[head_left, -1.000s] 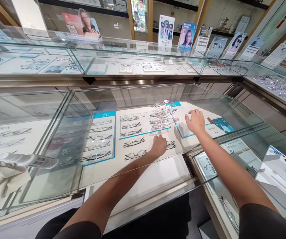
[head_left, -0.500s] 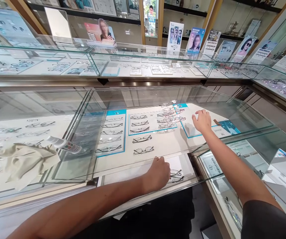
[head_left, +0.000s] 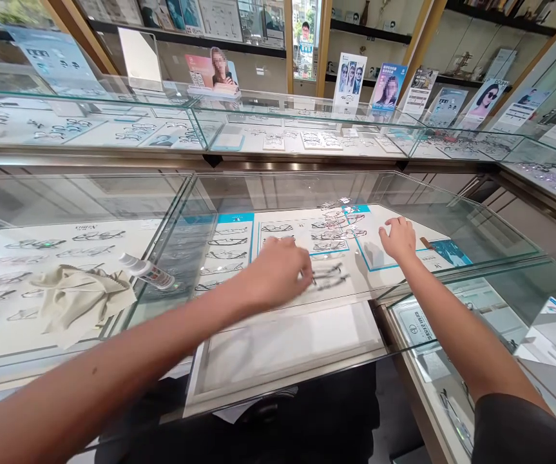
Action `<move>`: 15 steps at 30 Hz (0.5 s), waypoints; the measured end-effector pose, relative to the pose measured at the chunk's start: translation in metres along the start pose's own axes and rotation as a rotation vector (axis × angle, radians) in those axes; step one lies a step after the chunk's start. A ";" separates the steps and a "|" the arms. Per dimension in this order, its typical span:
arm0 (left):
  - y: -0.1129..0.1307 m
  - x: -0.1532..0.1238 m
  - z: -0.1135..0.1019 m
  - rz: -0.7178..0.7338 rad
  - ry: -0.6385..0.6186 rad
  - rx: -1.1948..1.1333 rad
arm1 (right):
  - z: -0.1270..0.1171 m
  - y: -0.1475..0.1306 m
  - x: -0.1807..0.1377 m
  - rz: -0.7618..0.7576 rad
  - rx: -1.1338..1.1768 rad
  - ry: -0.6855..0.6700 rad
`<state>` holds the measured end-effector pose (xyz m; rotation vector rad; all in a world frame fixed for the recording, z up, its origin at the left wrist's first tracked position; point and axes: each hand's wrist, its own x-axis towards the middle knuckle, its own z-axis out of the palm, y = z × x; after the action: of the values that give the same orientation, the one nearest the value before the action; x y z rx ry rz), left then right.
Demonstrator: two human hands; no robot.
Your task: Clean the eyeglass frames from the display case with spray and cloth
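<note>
An optician's shop: rows of spectacle frames (head_left: 222, 241) lie inside a glass display counter (head_left: 451, 216), with eyewear adverts (head_left: 350, 80) standing on the counter behind it.

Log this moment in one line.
left hand: grips eyeglasses | right hand: open on display tray | nearby: cloth, spray bottle

Cream cloth (head_left: 82, 299), teal-edged white mats (head_left: 236, 218), and seemingly dark-framed, blurred glasses (head_left: 328, 276).

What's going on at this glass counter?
A person reaches both hands into a glass display case. The left hand holds a pair of glasses just above the white tray; the right hand rests open farther back, beside a cluster of frames. A cloth and spray bottle lie on the neighbouring glass top.
</note>
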<state>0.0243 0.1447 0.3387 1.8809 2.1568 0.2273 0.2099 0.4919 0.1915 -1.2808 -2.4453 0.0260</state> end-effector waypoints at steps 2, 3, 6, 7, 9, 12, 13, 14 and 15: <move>-0.026 0.023 -0.007 -0.030 0.126 0.154 | 0.001 0.000 0.000 0.000 0.003 0.001; -0.039 0.035 -0.006 -0.058 0.169 0.233 | 0.001 0.001 0.000 0.001 0.005 0.002; -0.069 0.067 0.006 -0.077 0.257 0.350 | 0.002 0.001 0.000 0.003 0.010 0.006; -0.077 0.075 0.011 -0.078 0.268 0.359 | 0.003 0.001 0.000 0.003 0.012 0.008; -0.087 0.086 0.022 -0.074 0.284 0.363 | 0.004 0.002 0.001 0.002 0.015 0.011; -0.096 0.093 0.035 -0.060 0.304 0.359 | 0.005 0.003 0.001 0.001 0.016 0.017; -0.098 0.094 0.039 -0.056 0.308 0.355 | 0.005 0.004 0.001 0.000 0.016 0.018; -0.100 0.094 0.042 -0.052 0.311 0.349 | 0.005 0.004 0.001 -0.002 0.015 0.019; -0.102 0.094 0.044 -0.049 0.312 0.342 | 0.005 0.004 0.001 -0.003 0.015 0.019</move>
<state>-0.0698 0.2204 0.2578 2.0853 2.5862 0.1579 0.2112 0.4958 0.1860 -1.2653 -2.4266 0.0310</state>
